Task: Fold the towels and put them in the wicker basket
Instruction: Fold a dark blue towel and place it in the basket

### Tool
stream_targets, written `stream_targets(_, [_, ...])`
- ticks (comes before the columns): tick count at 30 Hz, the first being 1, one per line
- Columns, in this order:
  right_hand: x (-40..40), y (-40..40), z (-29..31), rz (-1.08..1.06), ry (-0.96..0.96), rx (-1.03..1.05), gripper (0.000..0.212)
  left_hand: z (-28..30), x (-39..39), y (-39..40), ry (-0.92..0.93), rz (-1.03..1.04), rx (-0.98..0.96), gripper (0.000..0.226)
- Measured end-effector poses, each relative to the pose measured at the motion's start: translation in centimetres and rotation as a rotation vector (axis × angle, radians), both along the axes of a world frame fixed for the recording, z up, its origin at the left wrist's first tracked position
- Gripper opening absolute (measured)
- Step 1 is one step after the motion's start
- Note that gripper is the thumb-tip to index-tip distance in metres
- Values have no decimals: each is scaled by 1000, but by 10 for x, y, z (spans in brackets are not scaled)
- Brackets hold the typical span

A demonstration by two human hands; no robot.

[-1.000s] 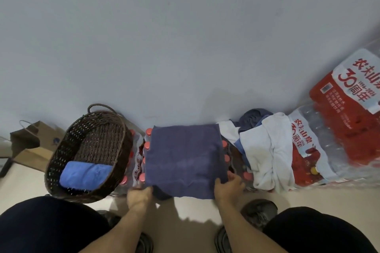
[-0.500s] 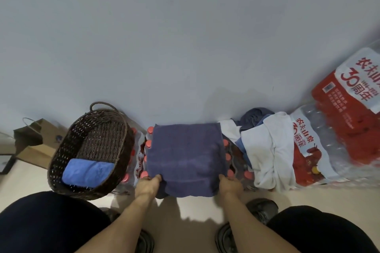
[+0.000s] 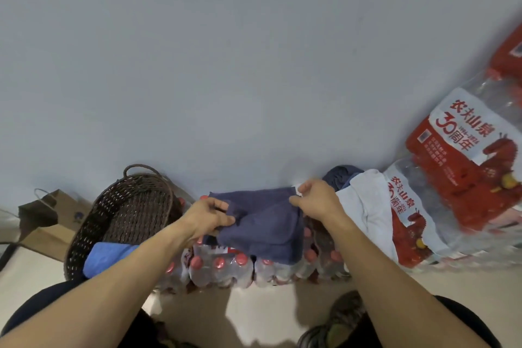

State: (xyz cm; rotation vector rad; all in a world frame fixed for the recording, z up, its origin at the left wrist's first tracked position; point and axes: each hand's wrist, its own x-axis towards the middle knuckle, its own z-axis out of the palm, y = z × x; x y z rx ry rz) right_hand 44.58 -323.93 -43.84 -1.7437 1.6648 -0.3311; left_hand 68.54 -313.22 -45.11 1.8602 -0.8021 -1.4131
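Observation:
A dark blue towel lies folded over on a pack of water bottles. My left hand pinches the towel's left edge, and my right hand grips its far right corner. To the left stands the dark wicker basket with a folded bright blue towel inside it. A pile of white and blue-grey towels sits just right of my right hand.
Large red and white packs of bottled water lean against the wall on the right. A brown paper bag stands left of the basket. The grey wall is close behind everything. My knees and shoes are at the bottom.
Both hands carried the towel's near edge away from me to the far edge, folding it in half. The front row of bottles is uncovered now.

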Motion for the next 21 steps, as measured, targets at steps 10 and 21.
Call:
stream_targets(10, [23,51,21,453,-285,65,33,36,-29,-9,292,136,-51,33])
stream_targets(21, [41,44,16,156,-607,127,9,54,-27,-16,184,32,-299,33])
